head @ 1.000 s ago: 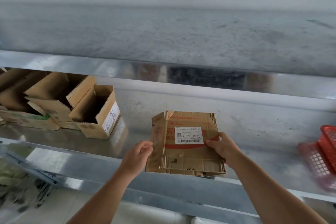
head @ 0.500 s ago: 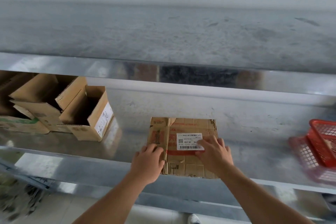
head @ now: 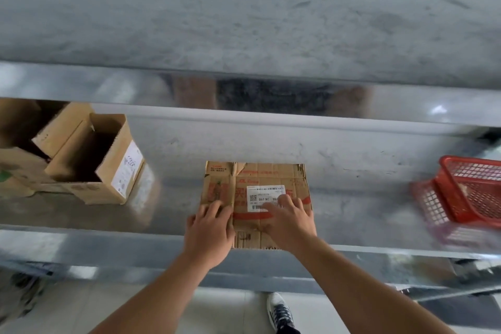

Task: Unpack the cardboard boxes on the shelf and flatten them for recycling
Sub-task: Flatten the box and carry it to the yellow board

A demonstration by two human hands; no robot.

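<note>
both our left hand (head: 208,230) and right hand (head: 288,221) press flat, fingers straight, on the flattened box (head: 257,179) lying on the shelf (head: 176,211); open boxes (head: 89,160) stand far left.

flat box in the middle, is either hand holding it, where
Nothing is gripped. The left hand presses flat on the near left part of the flat box, the right hand on its label.

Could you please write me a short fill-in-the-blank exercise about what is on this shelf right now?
The left hand and right hand press a ____ cardboard box onto the metal shelf.
The mesh basket at the shelf's right end is ____.
The open boxes stand to the pressed box's ____.
Missing words: flattened; red; left.
</note>
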